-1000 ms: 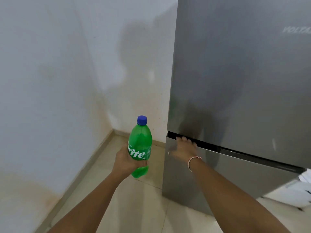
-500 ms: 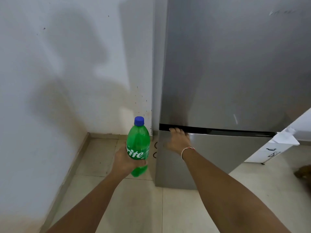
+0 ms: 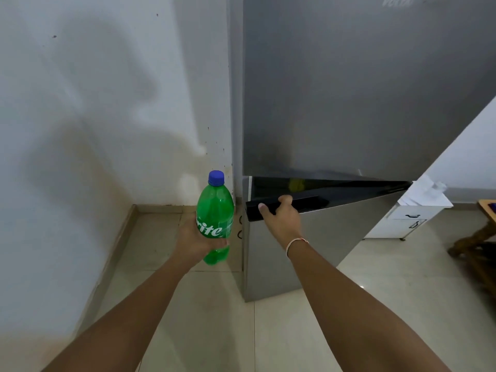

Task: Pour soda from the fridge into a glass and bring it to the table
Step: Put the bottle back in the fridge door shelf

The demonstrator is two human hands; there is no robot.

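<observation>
Our left hand [image 3: 192,241] wrapped around one green bottle [image 3: 214,216], upright, blue cap [image 3: 216,177] on, our right hand [image 3: 281,220] gripping the black handle [image 3: 284,205] of one grey fridge [image 3: 349,103], lower door [image 3: 316,237] ajar, one white cabinet [image 3: 410,218] beyond

White "rite" on green soda bottle [image 3: 214,218]; blurred "VOLTA" on fridge [image 3: 362,84].

The bottle [image 3: 214,210] is showing bright green, with a blue cap [image 3: 216,177] and white lettering on its label. The fridge [image 3: 362,89] is gleaming plain brushed grey, its handle [image 3: 300,204] looking black. The wall [image 3: 94,103] is showing white with brownish stains low down. The floor [image 3: 281,331] is lying in pale beige tiles.
</observation>
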